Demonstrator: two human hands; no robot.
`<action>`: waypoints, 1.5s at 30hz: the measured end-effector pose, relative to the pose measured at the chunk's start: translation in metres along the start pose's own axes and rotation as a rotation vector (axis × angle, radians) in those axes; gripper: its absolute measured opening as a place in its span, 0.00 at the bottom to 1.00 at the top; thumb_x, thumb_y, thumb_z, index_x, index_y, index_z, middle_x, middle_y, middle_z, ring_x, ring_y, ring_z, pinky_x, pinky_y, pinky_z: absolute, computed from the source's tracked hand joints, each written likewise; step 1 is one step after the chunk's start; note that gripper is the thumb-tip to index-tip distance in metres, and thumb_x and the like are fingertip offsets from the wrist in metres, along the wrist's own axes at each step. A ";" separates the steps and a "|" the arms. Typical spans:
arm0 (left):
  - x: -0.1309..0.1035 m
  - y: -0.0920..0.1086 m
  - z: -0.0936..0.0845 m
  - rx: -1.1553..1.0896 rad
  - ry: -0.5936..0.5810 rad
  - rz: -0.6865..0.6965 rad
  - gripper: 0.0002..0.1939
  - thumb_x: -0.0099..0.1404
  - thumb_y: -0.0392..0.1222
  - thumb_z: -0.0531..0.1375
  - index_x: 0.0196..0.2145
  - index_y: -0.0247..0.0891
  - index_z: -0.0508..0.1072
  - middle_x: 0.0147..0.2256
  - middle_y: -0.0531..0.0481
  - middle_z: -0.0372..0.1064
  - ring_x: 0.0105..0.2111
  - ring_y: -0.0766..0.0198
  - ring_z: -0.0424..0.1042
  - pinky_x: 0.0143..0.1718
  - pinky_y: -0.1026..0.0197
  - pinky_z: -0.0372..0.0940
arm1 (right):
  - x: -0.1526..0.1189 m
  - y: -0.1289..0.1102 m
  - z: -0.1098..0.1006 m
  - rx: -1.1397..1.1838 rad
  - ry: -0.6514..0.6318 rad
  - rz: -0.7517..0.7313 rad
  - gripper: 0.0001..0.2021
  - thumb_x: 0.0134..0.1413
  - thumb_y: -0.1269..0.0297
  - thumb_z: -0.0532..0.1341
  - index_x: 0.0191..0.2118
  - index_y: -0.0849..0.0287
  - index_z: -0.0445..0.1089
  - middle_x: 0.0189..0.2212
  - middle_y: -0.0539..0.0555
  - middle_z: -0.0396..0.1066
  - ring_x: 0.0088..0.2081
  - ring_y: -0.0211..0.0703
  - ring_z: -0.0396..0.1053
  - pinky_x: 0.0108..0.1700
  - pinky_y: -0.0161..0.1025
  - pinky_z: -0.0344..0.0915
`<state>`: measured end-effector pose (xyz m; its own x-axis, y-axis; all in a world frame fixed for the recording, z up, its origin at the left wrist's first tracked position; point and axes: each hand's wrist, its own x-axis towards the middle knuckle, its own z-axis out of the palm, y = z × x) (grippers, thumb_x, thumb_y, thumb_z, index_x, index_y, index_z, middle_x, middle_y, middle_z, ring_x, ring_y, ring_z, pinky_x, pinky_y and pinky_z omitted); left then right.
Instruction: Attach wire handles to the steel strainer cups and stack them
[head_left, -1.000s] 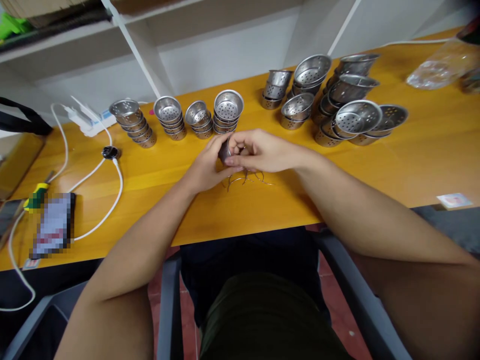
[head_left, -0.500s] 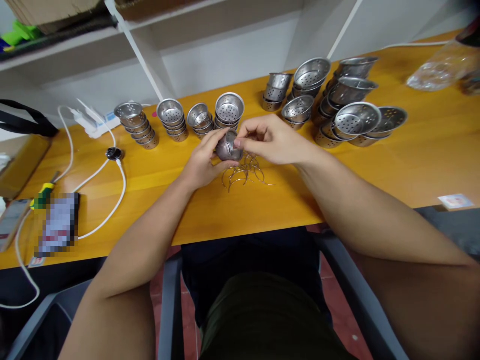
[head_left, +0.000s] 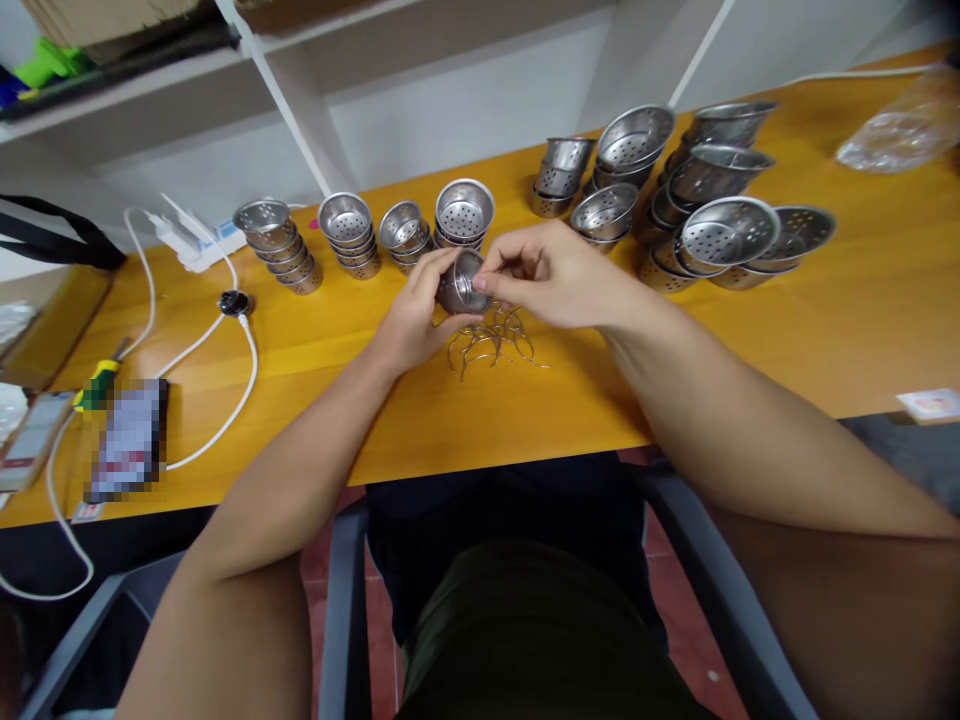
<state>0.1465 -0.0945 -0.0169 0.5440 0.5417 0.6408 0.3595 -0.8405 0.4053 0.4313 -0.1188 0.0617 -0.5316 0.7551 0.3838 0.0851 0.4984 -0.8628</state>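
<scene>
Clock faces centred on the held cup, 12 toward the shelf. Small round grey metal cup is off the table, in the left hand, which comes in from 8: fingers on the far side, thumb along the near side, spread just wide enough to grip it. Cup is tipped, axis roughly 9 to 3, mouth facing the right hand at 3. That's the relation that counts: right fingertips sit right at the mouth, thumb and index in a narrow pinch. Might be a thin strand between them; can't tell from here. Both hands equally close, left carries the cup.

Loose tangle of thin, curved, coppery wires lies at 5, near the cup, on the glossy orange-yellow wooden table.

Containers: perforated silver metal cups, nested in stacks. Four stacks from between 9 and 10 round to 12, nearest being the wide-mouthed silver stack at 12. Bigger cluster of perforated silver cups from about 1 to just short of 3, some leaning. Looking into the top cups, I only see perforated bottoms; lower ones hide inside each other.
</scene>
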 end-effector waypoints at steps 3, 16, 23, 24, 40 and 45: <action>-0.002 -0.009 -0.001 0.046 0.003 0.009 0.49 0.82 0.73 0.76 0.86 0.50 0.65 0.79 0.32 0.73 0.81 0.33 0.76 0.85 0.27 0.74 | 0.004 0.007 0.010 0.006 0.016 -0.001 0.30 0.74 0.35 0.83 0.35 0.53 0.76 0.31 0.50 0.73 0.35 0.42 0.63 0.37 0.44 0.62; -0.003 -0.014 -0.007 -0.091 0.138 -0.245 0.59 0.73 0.89 0.74 0.83 0.52 0.64 0.76 0.32 0.73 0.79 0.30 0.79 0.75 0.28 0.83 | 0.003 0.001 0.004 0.089 0.032 -0.044 0.38 0.66 0.15 0.77 0.36 0.49 0.74 0.33 0.52 0.73 0.36 0.48 0.66 0.40 0.48 0.68; -0.012 -0.034 -0.015 -0.080 0.325 -0.319 0.55 0.71 0.95 0.71 0.75 0.51 0.74 0.70 0.36 0.74 0.76 0.33 0.79 0.73 0.33 0.84 | -0.002 0.018 -0.012 -0.176 -0.354 -0.122 0.17 0.75 0.44 0.81 0.44 0.53 0.88 0.43 0.53 0.80 0.38 0.43 0.73 0.43 0.44 0.71; -0.012 -0.036 -0.014 -0.092 0.324 -0.324 0.55 0.71 0.95 0.71 0.75 0.51 0.74 0.69 0.36 0.75 0.74 0.34 0.80 0.73 0.34 0.84 | -0.003 0.021 -0.009 -0.214 -0.385 -0.104 0.16 0.75 0.46 0.80 0.45 0.53 0.88 0.45 0.54 0.81 0.38 0.42 0.73 0.43 0.44 0.71; -0.004 0.016 -0.007 -0.452 0.145 -0.370 0.42 0.73 0.84 0.79 0.62 0.46 0.81 0.62 0.39 0.88 0.54 0.55 0.92 0.57 0.52 0.89 | -0.006 0.003 -0.043 -0.433 0.123 -0.141 0.23 0.74 0.35 0.79 0.40 0.48 0.78 0.45 0.61 0.80 0.44 0.58 0.73 0.53 0.59 0.72; -0.004 0.019 -0.009 -0.421 0.128 -0.364 0.35 0.78 0.78 0.78 0.51 0.41 0.86 0.45 0.43 0.91 0.41 0.62 0.89 0.47 0.59 0.85 | -0.003 0.026 -0.084 -0.697 0.437 -0.019 0.15 0.72 0.56 0.78 0.39 0.49 0.72 0.45 0.66 0.82 0.45 0.59 0.75 0.55 0.60 0.73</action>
<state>0.1449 -0.1128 -0.0059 0.3358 0.8136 0.4746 0.1589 -0.5456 0.8229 0.5064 -0.0726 0.0662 -0.1742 0.7700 0.6138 0.6599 0.5539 -0.5077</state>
